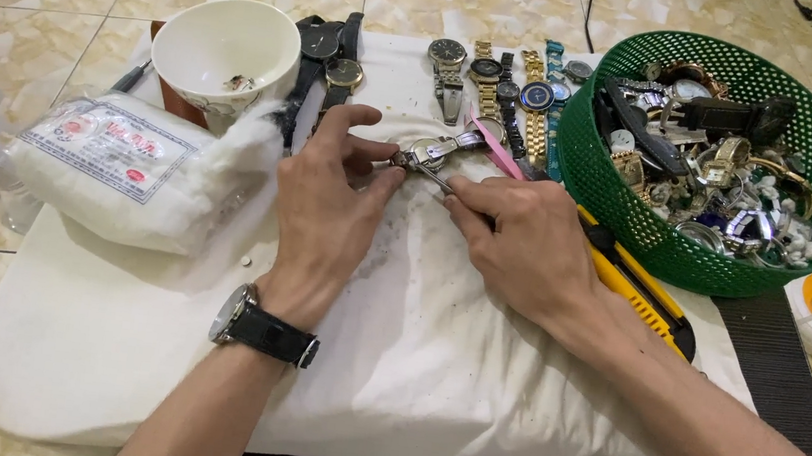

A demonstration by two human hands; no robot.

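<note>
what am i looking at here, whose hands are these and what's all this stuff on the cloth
There is one picture, taken by a camera worn on a person's head, looking down at their own two bare hands. No machine is involved.

The left hand, with a black wristwatch on its wrist, pinches a small silver watch against a white cloth. The right hand holds a thin tool whose tip touches that watch.

Around them lie a row of watches laid side by side, a green basket heaped with more watches, a white bowl, a bag of cotton wool and a yellow utility knife. The cloth rests on a tiled floor.
</note>
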